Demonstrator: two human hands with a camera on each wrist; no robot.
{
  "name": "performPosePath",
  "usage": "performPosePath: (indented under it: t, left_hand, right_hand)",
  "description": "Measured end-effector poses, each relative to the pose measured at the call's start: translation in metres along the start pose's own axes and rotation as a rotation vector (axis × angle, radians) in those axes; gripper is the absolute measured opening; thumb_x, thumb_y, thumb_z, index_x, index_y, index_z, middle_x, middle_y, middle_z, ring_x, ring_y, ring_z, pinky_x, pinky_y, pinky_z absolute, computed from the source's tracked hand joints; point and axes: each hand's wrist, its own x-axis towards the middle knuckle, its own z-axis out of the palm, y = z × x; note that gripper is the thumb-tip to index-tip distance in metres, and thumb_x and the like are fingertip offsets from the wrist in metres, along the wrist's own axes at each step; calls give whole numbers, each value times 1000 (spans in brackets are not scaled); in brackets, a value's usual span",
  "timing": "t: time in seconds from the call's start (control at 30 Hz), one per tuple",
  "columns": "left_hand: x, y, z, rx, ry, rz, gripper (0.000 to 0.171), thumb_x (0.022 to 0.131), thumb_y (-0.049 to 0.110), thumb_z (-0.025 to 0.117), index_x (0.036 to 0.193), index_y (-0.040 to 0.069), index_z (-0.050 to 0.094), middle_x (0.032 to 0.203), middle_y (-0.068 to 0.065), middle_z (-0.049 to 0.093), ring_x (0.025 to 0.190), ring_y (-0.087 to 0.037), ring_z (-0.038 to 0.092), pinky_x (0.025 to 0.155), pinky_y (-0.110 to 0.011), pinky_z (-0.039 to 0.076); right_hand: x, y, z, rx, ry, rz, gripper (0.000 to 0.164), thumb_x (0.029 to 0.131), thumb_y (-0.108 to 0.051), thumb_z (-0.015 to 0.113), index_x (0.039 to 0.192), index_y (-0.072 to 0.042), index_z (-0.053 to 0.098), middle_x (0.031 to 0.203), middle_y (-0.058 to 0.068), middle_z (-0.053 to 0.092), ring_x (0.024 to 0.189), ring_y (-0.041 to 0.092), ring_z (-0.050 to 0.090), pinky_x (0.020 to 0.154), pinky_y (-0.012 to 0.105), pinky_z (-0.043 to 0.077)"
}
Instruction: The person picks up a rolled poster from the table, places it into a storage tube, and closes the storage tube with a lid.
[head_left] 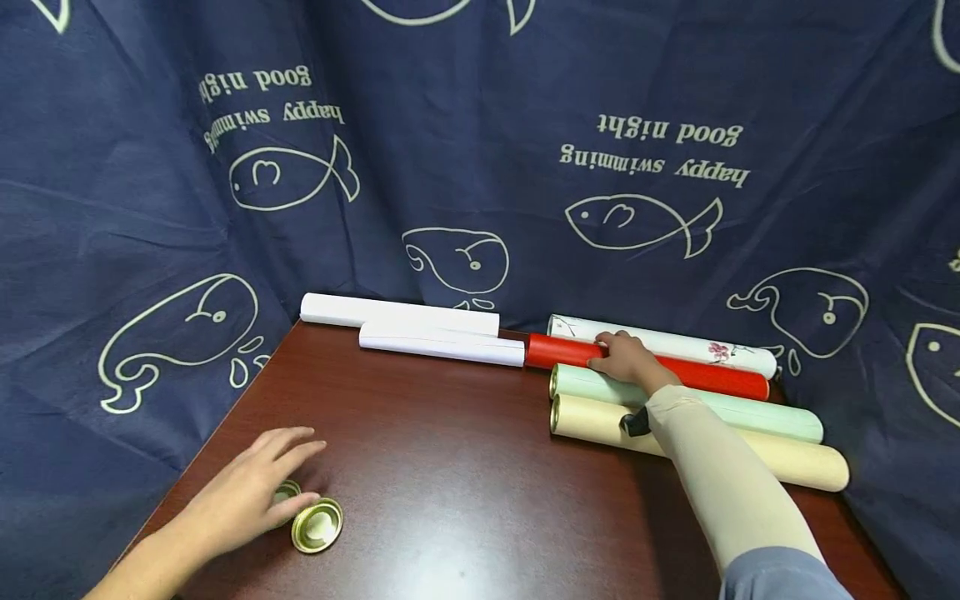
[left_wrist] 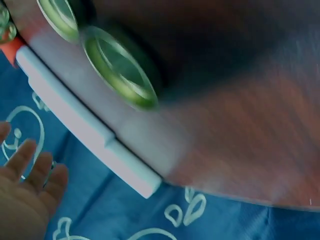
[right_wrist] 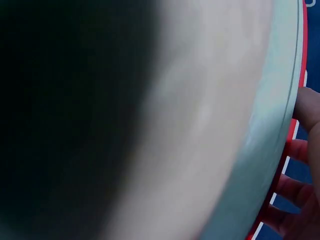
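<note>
My right hand (head_left: 628,360) grips the red tube (head_left: 712,377) near its left part; in the right wrist view its fingers (right_wrist: 292,190) curl at the red edge. A rolled white paper (head_left: 442,343) meets the red tube's left end; whether it reaches inside cannot be told. My left hand (head_left: 258,487) is held with relaxed, spread fingers above two gold metal lids, the nearer lid (head_left: 317,526) in plain sight and the other lid (head_left: 287,491) partly hidden by the hand. In the left wrist view both lids show, including one lid (left_wrist: 120,67) near the top middle.
Behind the red tube lies a white tube with pink blossoms (head_left: 720,352). In front lie a pale green tube (head_left: 765,415) and a cream tube (head_left: 795,458). Another white roll (head_left: 397,312) lies at the back left. A dark blue fish-print curtain (head_left: 480,150) surrounds the brown table (head_left: 420,433).
</note>
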Motion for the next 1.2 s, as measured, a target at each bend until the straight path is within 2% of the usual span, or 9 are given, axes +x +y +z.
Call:
performPosePath:
  t: [0.17, 0.3, 0.4, 0.5, 0.67, 0.8, 0.93, 1.07, 1.2]
  left_hand:
    - [-4, 15, 15, -65, -127, 37, 61, 70, 38, 88, 122, 14, 67, 124, -2, 59, 112, -21, 57, 86, -44, 52]
    - [-9, 20, 25, -134, -269, 29, 61, 73, 50, 84, 123, 20, 67, 122, 3, 57, 110, -17, 55, 85, -43, 52]
    - [-13, 22, 30, -138, -325, 38, 63, 72, 53, 83, 123, 20, 66, 121, 5, 56, 109, -18, 55, 84, -42, 52]
    - [-16, 21, 32, -117, -331, 57, 62, 69, 45, 87, 120, 16, 68, 115, 6, 57, 104, -17, 56, 83, -39, 52]
    - [-19, 18, 34, -69, -318, 94, 56, 67, 35, 89, 114, 10, 70, 107, 5, 58, 97, -16, 57, 78, -36, 52]
    - [-17, 15, 35, -65, -290, 100, 51, 67, 31, 89, 109, 10, 71, 103, 4, 58, 94, -16, 57, 77, -35, 52]
    - [-14, 15, 33, -98, -285, 66, 49, 70, 31, 88, 111, 13, 71, 104, 7, 57, 95, -14, 56, 76, -36, 52]
    - [-12, 17, 32, -130, -281, 40, 48, 72, 34, 87, 114, 17, 70, 108, 10, 58, 98, -12, 56, 76, -39, 52]
    - [-12, 19, 32, -138, -251, 54, 47, 71, 34, 88, 112, 18, 70, 108, 12, 57, 98, -11, 55, 73, -38, 52]
  right_hand:
    - [7, -3, 0, -37, 8, -32, 57, 91, -33, 63, 135, 1, 54, 125, 31, 52, 112, 54, 50, 90, 63, 43]
    - [10, -5, 1, -83, 5, -69, 53, 92, -33, 66, 133, 0, 56, 120, 28, 56, 107, 50, 55, 87, 63, 46]
    - [12, -9, 3, -105, 14, -111, 50, 92, -30, 69, 131, -1, 59, 114, 26, 59, 104, 47, 58, 84, 63, 47]
    - [15, -17, 3, -114, 34, -170, 46, 89, -27, 73, 126, -1, 62, 106, 22, 60, 99, 43, 60, 80, 63, 49]
    - [22, -28, 5, -153, 33, -237, 39, 86, -23, 77, 118, -3, 65, 93, 14, 59, 87, 33, 59, 78, 50, 49]
    - [28, -32, 5, -182, 4, -242, 42, 84, -20, 79, 120, -3, 64, 95, 15, 60, 88, 32, 59, 80, 48, 48]
    - [34, -35, 5, -207, -27, -230, 47, 82, -18, 80, 123, -2, 62, 100, 17, 60, 91, 34, 60, 82, 49, 48]
    - [38, -41, 4, -242, -41, -226, 44, 78, -18, 82, 116, -4, 63, 96, 14, 58, 88, 34, 58, 80, 48, 48]
    - [40, -47, 5, -266, -60, -224, 40, 77, -18, 80, 111, -6, 63, 95, 13, 57, 89, 34, 57, 79, 48, 48]
